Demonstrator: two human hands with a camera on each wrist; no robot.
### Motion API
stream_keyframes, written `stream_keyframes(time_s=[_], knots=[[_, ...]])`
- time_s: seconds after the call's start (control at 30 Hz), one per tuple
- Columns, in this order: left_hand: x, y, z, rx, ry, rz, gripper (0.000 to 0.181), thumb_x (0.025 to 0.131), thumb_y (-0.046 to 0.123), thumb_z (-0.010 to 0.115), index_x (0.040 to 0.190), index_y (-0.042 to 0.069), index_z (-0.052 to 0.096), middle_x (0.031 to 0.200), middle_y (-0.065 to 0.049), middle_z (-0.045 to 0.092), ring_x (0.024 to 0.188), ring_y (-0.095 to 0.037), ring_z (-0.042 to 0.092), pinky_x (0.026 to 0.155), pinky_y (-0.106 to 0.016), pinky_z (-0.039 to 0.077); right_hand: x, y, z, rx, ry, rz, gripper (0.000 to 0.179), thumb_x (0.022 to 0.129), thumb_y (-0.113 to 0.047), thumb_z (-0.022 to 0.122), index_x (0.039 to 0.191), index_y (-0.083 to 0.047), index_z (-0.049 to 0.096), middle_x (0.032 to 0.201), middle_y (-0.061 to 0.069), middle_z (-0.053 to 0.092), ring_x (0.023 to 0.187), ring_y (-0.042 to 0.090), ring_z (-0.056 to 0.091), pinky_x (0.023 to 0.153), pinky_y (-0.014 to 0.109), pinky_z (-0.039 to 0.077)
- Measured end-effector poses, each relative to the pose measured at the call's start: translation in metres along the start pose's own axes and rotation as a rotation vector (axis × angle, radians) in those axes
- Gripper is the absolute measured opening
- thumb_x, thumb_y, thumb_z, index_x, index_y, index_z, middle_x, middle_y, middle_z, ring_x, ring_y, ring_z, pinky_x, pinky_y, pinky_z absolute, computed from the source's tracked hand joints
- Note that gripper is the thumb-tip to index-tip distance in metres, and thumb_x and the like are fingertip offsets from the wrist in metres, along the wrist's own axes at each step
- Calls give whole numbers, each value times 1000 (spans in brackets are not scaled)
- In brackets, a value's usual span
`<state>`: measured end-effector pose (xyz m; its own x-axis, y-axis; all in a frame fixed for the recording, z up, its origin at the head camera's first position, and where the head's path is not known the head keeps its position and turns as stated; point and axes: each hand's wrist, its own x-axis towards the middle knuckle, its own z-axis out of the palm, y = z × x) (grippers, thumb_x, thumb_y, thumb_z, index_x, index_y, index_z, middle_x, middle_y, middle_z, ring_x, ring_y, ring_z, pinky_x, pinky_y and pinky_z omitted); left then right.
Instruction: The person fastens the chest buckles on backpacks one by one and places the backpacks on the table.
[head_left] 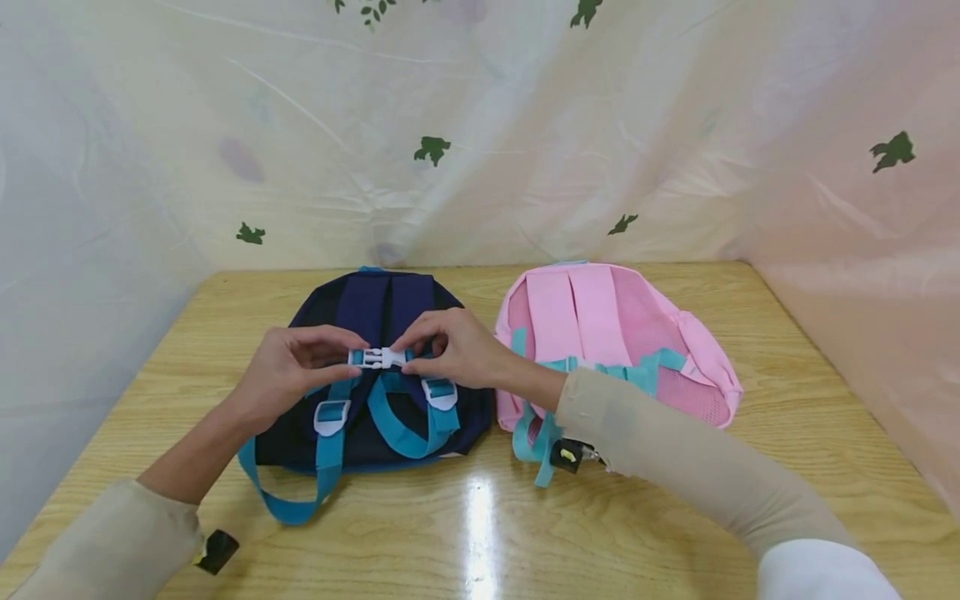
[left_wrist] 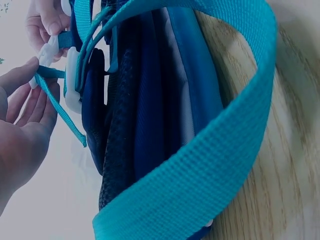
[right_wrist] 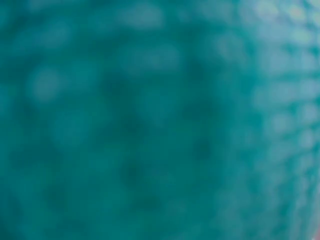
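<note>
A navy backpack (head_left: 296, 446) lies straps-up on the table. Across its front sits a white side-release buckle (head_left: 384, 358) on teal webbing. The left hand (head_left: 281, 371) pinches the buckle's left half between thumb and fingers. Opposite it, the right hand (head_left: 465, 350) pinches the right half. Both halves are lined up end to end, with the prongs showing at the middle. In the left wrist view the buckle (left_wrist: 47, 52) appears between the two hands, and a teal strap loop (left_wrist: 220, 145) crosses close to the camera. Blurred teal webbing (right_wrist: 150, 125) fills the right wrist view.
A pink backpack (head_left: 645, 308) with teal straps lies to the right, partly behind the right forearm. The wooden table (head_left: 600, 533) carries both bags. Pale curtains (head_left: 510, 125) with green leaf shapes stand behind and at the sides. White strap adjusters (head_left: 331, 417) hang below the buckle.
</note>
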<state>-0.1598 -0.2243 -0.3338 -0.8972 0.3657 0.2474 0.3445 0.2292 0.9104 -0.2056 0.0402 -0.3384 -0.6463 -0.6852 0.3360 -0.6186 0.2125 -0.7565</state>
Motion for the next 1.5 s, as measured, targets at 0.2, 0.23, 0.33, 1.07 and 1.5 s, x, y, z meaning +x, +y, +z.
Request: stream_keyframes(time_s=[0.2,0.23,0.33,1.07,1.5], knots=[[1,-1,3,-1,-21,7,21,92,-6,73,112,-12,70,106,0,76,96,-13,74,87,-23,59,0,-2,2,37,-12,19,21,88,-2,81,109,2,79,100,11,73,81,10,63,72,23,56],[1,-2,3,6,-21,7,21,92,-6,73,112,-12,70,106,0,75,96,-13,74,87,-23,58,0,-2,2,44,-13,19,21,88,-1,81,109,2,78,100,12,73,83,11,64,73,23,57],[0,-2,3,35,-15,-5,21,92,-7,73,112,-12,70,104,2,74,92,-13,73,86,-22,58,0,-2,3,64,-14,20,21,88,0,80,109,4,78,101,13,74,84,12,66,75,24,59],[-2,2,5,123,22,-119,23,91,-2,77,112,-8,72,98,-8,74,82,-14,68,79,-20,57,-1,-7,6,137,-4,169,21,90,0,79,110,5,76,80,8,70,68,10,60,65,21,51],[-2,-2,7,100,19,-92,23,90,-3,77,111,-9,72,97,-6,74,80,-16,65,77,-20,57,-1,-6,6,190,41,270,20,86,-2,82,104,4,77,80,8,75,68,10,68,64,21,54]])
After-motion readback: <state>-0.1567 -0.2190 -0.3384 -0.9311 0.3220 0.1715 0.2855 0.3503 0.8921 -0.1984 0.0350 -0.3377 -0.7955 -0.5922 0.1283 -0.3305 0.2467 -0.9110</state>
